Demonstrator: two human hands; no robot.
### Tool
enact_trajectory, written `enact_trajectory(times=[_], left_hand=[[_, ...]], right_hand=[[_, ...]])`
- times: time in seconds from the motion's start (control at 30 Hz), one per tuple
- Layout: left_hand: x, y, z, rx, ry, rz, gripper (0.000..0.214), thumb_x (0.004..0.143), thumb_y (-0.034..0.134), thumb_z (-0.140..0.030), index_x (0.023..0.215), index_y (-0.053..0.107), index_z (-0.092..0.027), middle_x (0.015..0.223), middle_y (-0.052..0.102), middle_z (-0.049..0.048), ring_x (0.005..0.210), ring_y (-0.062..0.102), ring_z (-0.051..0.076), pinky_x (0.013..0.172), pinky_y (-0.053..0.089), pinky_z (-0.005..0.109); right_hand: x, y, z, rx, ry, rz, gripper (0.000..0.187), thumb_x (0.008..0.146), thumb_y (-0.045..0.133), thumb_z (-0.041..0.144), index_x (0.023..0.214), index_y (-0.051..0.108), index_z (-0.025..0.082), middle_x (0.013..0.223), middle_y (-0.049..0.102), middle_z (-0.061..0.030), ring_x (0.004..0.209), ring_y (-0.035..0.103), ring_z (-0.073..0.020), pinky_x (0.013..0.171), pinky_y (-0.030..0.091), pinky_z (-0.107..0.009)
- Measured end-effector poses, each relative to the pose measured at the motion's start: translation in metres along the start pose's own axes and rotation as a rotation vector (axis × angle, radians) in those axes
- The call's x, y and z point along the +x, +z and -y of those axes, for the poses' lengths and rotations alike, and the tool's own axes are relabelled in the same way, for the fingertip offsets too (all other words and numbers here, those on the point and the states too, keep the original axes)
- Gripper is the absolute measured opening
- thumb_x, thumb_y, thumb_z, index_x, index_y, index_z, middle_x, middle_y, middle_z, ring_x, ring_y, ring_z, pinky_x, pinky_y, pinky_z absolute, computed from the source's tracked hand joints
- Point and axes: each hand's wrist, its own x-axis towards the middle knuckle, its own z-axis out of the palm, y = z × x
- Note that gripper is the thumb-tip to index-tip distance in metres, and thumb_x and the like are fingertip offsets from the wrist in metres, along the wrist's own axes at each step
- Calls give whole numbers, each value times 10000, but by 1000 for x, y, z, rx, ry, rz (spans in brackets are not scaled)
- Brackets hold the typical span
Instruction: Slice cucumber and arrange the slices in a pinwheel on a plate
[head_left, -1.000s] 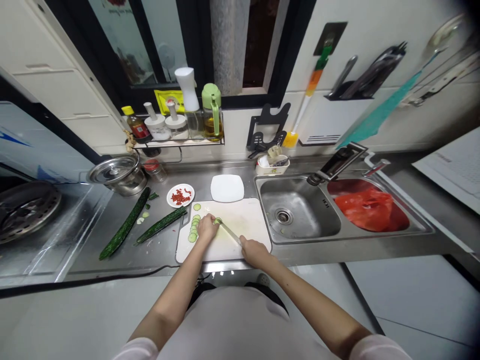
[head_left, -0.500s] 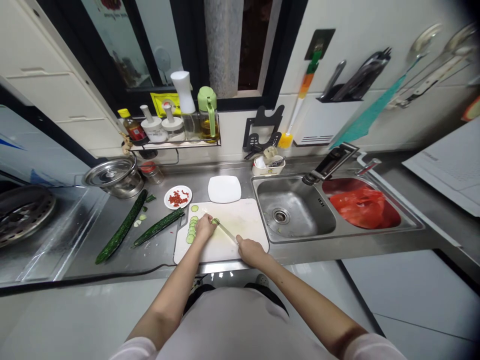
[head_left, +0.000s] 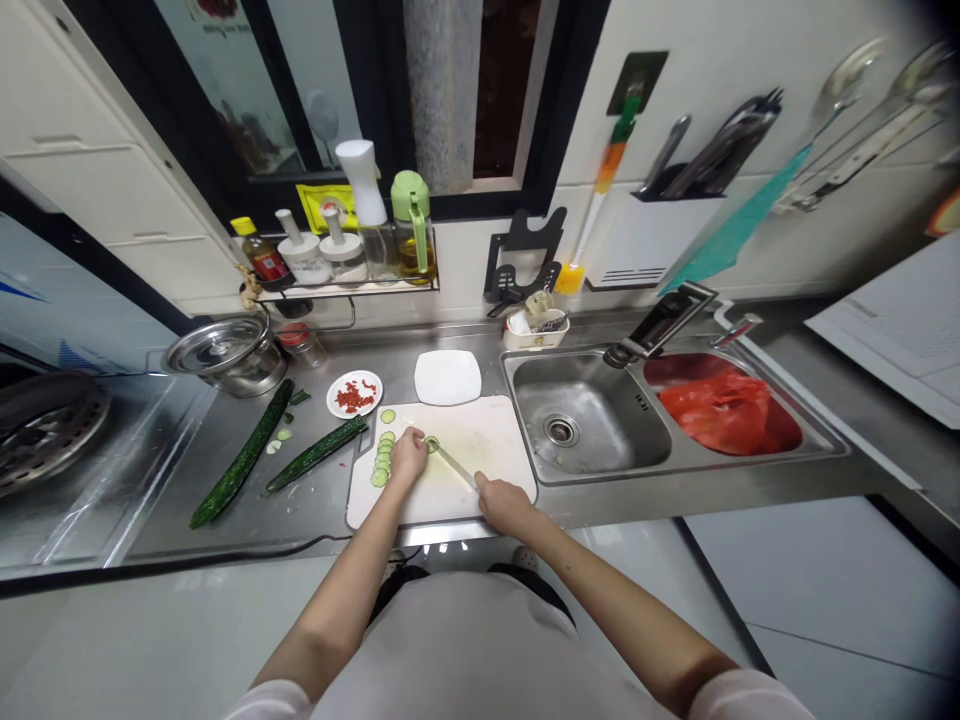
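Note:
On the white cutting board [head_left: 495,430], my right hand [head_left: 508,505] is wrapped round the handle of a knife [head_left: 455,466], whose blade points toward my left hand. A round cucumber slice [head_left: 433,444] lies at the blade's tip. My left hand [head_left: 409,455] pinches that slice at its left edge, and the thumb and fingers partly hide it. To the left of this hand, overlapping cucumber slices [head_left: 382,460] form a row, with a single slice [head_left: 388,416] just above them. A cut cucumber [head_left: 319,455] and a whole cucumber [head_left: 244,460] rest on the steel counter at the left.
Behind the board stand a white square plate [head_left: 448,377] and a small plate of chopped red pieces [head_left: 355,395]. A lidded steel pot [head_left: 232,355] is at the left. The sink [head_left: 592,420] borders the board's right side. Bottles [head_left: 412,225] line the wall shelf.
The slice at the knife tip now shows more of a ring, its middle paler. Both hands stay almost in place, and the view has shifted slightly.

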Motion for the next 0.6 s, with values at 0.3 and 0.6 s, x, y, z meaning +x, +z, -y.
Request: enact_trajectory(times=[0.3, 0.6], left_hand=[[5, 0, 3, -31, 23, 20, 195, 762, 568, -140, 914, 678, -192, 881, 722, 39, 821, 645, 167, 736, 442, 250], [9, 1, 5, -37, 31, 37, 170, 750, 591, -143, 886, 685, -183, 864, 723, 45, 798, 646, 162, 727, 444, 245]], right_hand=[[0, -6, 3, 24, 2, 5, 313, 889, 351, 151, 1180, 465, 167, 1029, 668, -156, 955, 641, -256, 728, 428, -324], [0, -9, 6, 15, -1, 5, 328, 878, 338, 125, 1177, 470, 155, 1023, 670, -163, 952, 645, -260, 720, 435, -326]])
